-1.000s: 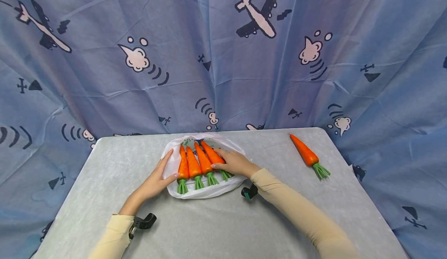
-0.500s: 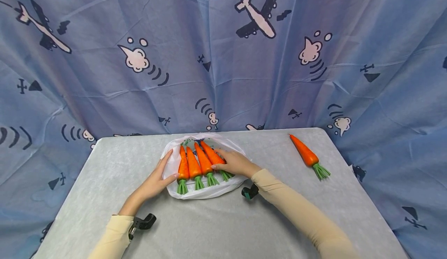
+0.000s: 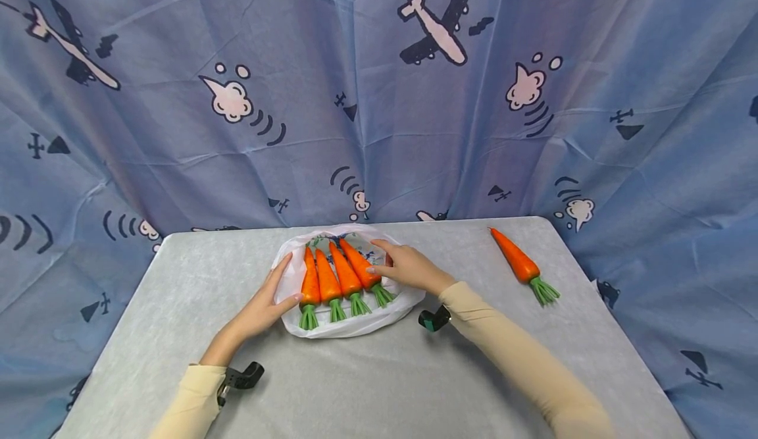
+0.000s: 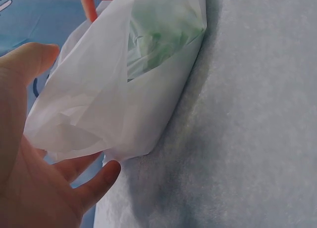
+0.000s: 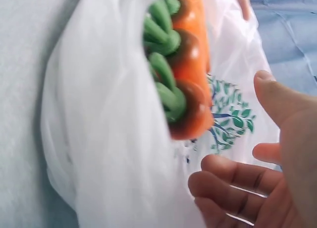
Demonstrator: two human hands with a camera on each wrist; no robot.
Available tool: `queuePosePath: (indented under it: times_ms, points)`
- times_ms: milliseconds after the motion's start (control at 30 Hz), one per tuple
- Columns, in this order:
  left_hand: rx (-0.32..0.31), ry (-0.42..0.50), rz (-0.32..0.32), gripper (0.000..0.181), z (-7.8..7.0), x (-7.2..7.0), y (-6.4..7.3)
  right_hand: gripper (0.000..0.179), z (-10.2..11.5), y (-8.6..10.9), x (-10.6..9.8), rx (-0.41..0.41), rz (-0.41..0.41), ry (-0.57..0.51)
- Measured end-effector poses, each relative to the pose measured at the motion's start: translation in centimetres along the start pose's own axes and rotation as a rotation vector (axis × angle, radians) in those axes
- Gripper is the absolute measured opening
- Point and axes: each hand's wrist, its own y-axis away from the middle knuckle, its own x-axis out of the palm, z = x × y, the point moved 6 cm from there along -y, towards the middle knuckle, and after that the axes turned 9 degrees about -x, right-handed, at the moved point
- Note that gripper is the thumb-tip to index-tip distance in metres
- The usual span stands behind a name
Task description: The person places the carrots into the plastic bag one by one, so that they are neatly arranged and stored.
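Note:
Several orange carrots with green stems lie side by side in a white plastic bag (image 3: 355, 330), whose mouth is spread wide in the head view. The rightmost carrot (image 3: 358, 262) slants up to the left. My left hand (image 3: 260, 310) rests at the bag's left edge, thumb and fingers spread; in the left wrist view they lie loosely about the white plastic (image 4: 84, 104). Inside the bag's right side, my right hand (image 3: 408, 268) is beside the rightmost carrot. The right wrist view shows its relaxed fingers apart from the nearest carrot (image 5: 198, 114), holding nothing.
Another carrot (image 3: 516, 255) lies alone on the grey-white table (image 3: 355, 386), to the right of the bag. Behind the table's far edge hangs a blue curtain (image 3: 308, 97) printed with planes. A black wrist device (image 3: 244, 377) is on the left forearm.
My right hand has let go of the rightmost carrot and drawn back slightly to the right. That carrot now lies fully exposed. The left hand stays in place.

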Motion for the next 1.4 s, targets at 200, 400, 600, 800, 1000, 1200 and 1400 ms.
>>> queuePosePath:
  times_ms: [200,400,600,800,1000,1200,1400]
  points:
    - [-0.004,0.018,0.003,0.087,0.0,0.0,-0.1,0.072,-0.2,0.9,-1.9,0.004,-0.044,-0.034]
    - [-0.004,0.008,0.001,0.088,0.1,0.0,-0.1,0.070,-1.2,2.1,-3.5,0.011,-0.092,-0.063]
    - [-0.010,-0.001,-0.001,0.086,0.3,0.0,-0.1,0.068,-2.7,3.7,-4.8,0.038,-0.113,-0.088]
    - [-0.002,0.001,-0.003,0.086,0.3,0.1,-0.1,0.069,-4.4,5.7,-6.2,0.084,-0.164,-0.138]
    - [-0.004,0.000,0.003,0.088,0.1,0.0,0.0,0.071,-6.6,7.7,-7.4,0.145,-0.196,-0.129]
    - [-0.002,-0.002,-0.002,0.088,0.3,0.1,0.0,0.075,-8.4,9.5,-8.5,0.195,-0.218,-0.128]
    - [-0.002,-0.008,-0.009,0.088,0.1,0.0,0.1,0.077,-9.9,11.0,-9.6,0.256,-0.242,-0.114]
